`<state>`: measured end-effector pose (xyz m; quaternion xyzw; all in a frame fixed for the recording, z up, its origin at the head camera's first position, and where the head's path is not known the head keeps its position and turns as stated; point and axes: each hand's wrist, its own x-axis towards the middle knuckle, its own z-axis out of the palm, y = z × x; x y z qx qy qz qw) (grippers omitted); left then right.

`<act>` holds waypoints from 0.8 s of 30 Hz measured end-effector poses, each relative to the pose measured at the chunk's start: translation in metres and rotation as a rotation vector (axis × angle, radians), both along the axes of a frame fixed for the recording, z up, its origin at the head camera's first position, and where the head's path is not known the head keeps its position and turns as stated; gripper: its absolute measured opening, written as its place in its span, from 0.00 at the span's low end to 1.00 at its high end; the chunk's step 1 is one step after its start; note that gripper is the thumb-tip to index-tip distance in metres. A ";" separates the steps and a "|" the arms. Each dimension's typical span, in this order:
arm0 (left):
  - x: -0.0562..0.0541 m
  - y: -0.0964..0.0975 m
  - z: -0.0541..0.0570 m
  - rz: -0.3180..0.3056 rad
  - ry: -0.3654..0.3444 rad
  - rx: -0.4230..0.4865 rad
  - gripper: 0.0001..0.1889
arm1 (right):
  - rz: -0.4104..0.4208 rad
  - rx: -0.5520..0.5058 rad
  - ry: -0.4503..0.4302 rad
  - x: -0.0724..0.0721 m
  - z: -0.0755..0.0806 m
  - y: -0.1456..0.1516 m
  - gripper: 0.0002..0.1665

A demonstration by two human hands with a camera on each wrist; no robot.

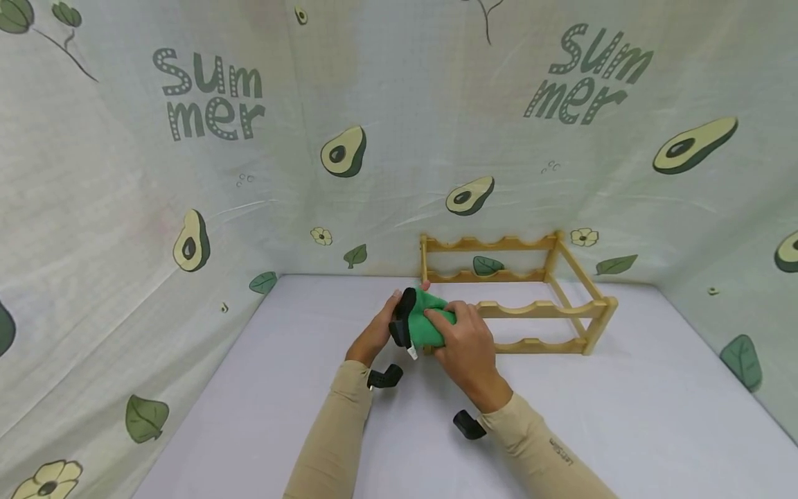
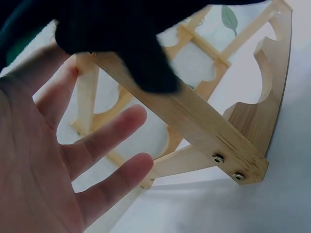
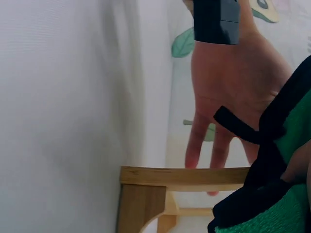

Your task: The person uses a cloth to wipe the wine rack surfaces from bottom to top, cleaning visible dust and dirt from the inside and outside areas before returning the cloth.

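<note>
A soft green cloth piece point(image 1: 427, 319) with thick black edging and a small white tag is in front of me; its exact kind does not show. My right hand point(image 1: 467, 343) grips it, thumb and fingers pressing into the green side. At its black edge is my left hand point(image 1: 374, 333), palm towards the cloth. In the left wrist view that hand's fingers point(image 2: 109, 141) are straight and spread, and dark edging covers the top of the picture. A black strap point(image 3: 238, 124) dangles from the cloth in the right wrist view. The cloth hides the left thumb there.
Just behind the hands a wooden rack point(image 1: 533, 310) with scalloped rails stands on the white table point(image 1: 623, 409). A patterned curtain point(image 1: 399, 104) hangs round the back and sides. Black wrist devices point(image 1: 386, 376) sit on both wrists.
</note>
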<state>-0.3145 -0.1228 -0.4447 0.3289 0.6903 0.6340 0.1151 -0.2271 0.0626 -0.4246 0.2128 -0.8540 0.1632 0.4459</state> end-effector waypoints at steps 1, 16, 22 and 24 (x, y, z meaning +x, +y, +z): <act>0.000 0.000 0.000 -0.005 -0.003 -0.006 0.37 | 0.000 0.005 -0.001 0.000 -0.002 -0.001 0.31; 0.000 0.002 0.005 0.036 0.138 -0.132 0.33 | -0.065 0.171 -0.255 0.002 -0.046 -0.011 0.23; 0.001 0.005 0.009 0.070 0.183 -0.182 0.31 | -0.089 0.187 -0.407 0.003 -0.044 -0.011 0.20; 0.002 0.005 0.010 0.075 0.192 -0.195 0.33 | -0.084 0.176 -0.388 0.002 -0.042 -0.009 0.21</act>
